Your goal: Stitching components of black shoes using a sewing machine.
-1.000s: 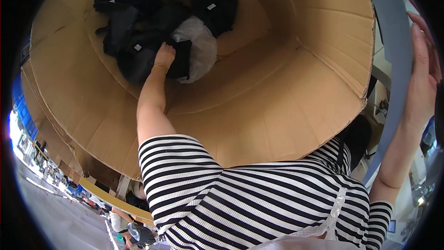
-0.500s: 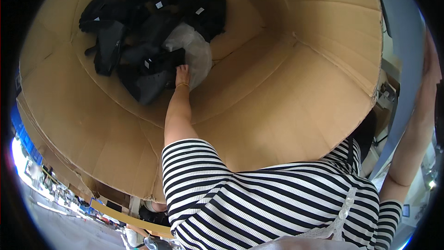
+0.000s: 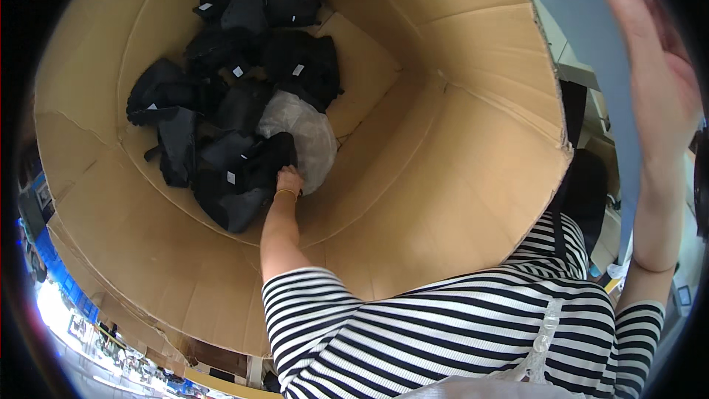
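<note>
My left hand (image 3: pixel 289 179) reaches down into a big cardboard box (image 3: pixel 443 177). Its fingers are closed at the edge of a black moulded piece (image 3: pixel 277 154) with a white label, and the fingertips are partly hidden. Right beside this hand lies a crumpled translucent plastic bag (image 3: pixel 314 144). Several more black pieces (image 3: pixel 303 63) with small white labels are heaped on the box floor; their exact kind cannot be made out. Outside the box at the far right, my right hand (image 3: pixel 661 74) is raised beside a grey panel (image 3: pixel 591 22), thumb stretched out, other fingers partly cut off by the picture's rim.
The box wall curves around my left arm, its rim (image 3: pixel 567 149) close to my body on the right. A dark object (image 3: pixel 587 185) stands outside the rim. At the lower left are blue racks (image 3: pixel 70 281) and a bright workshop floor.
The box and its contents appear lower and farther left as my view tilts. My right hand has come into view at the far right. My left hand stays at the same black piece.
</note>
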`<action>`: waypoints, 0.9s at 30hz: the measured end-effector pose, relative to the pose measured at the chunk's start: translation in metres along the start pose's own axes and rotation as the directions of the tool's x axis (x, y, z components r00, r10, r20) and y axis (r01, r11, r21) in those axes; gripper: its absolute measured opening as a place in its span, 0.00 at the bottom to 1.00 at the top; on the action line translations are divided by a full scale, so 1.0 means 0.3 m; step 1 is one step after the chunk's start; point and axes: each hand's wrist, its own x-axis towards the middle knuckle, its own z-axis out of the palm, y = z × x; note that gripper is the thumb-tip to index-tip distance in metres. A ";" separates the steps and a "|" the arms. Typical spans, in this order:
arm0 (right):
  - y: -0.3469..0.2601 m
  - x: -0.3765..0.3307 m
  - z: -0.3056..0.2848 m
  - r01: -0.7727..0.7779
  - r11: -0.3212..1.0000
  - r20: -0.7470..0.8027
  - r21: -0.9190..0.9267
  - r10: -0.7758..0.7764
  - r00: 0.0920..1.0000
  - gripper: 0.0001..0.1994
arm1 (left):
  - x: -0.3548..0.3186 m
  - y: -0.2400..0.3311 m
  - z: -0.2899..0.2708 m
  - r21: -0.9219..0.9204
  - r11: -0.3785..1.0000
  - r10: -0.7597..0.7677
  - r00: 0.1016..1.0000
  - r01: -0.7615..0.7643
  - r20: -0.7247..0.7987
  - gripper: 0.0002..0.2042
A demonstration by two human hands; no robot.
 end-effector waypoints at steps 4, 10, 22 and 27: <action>-0.021 0.010 0.002 -0.089 0.995 -0.015 0.033 0.090 0.996 0.07 | -0.103 -0.175 -0.293 -0.235 0.972 -0.063 0.965 0.001 -0.255 0.14; 0.009 -0.009 -0.005 0.086 0.996 -0.115 -0.020 -0.088 0.989 0.04 | -0.438 -0.432 -0.894 -0.583 0.786 -0.297 0.700 -0.207 -0.649 0.25; -0.098 -0.129 -0.073 0.355 0.902 -0.008 0.247 -0.364 0.931 0.45 | -1.560 -0.479 -1.545 -0.412 0.429 -0.402 0.239 -0.804 -0.884 0.14; -0.157 -0.315 -0.367 0.128 0.869 0.207 0.477 -0.253 0.945 0.35 | -1.676 -0.437 -1.908 -0.281 0.608 -0.203 0.197 -0.743 -0.959 0.12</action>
